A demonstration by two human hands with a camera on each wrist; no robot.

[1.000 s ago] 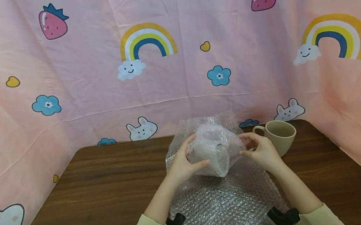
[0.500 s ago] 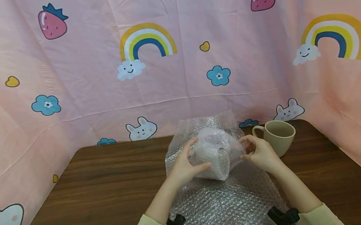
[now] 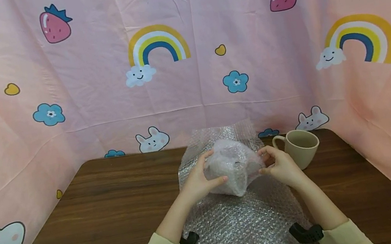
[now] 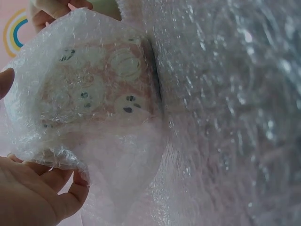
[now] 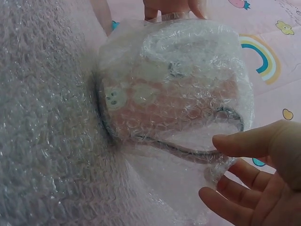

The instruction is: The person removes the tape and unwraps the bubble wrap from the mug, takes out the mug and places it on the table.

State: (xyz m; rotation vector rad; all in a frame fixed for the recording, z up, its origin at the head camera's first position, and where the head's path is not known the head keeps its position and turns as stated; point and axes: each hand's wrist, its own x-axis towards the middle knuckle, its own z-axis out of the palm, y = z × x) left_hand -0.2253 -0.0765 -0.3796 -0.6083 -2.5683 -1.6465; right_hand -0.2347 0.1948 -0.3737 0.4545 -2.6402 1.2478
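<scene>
A bubble-wrapped bundle stands on a long sheet of bubble wrap. Through the wrapping, the left wrist view shows a pink thing printed with pale round figures. A dark-edged loop shows at its side in the right wrist view. My left hand holds the bundle's left side, fingers bent around it and thumb at the front. On the other side, my right hand pinches the wrapping near the loop between thumb and fingers.
A beige mug stands just beyond my right hand, its handle towards the bundle. The dark wooden table extends to both sides. A pink printed curtain hangs close behind the table's far edge.
The bundle has come down slightly and a little closer to me, with both hands staying on it. The mug and the sheet underneath have kept their places.
</scene>
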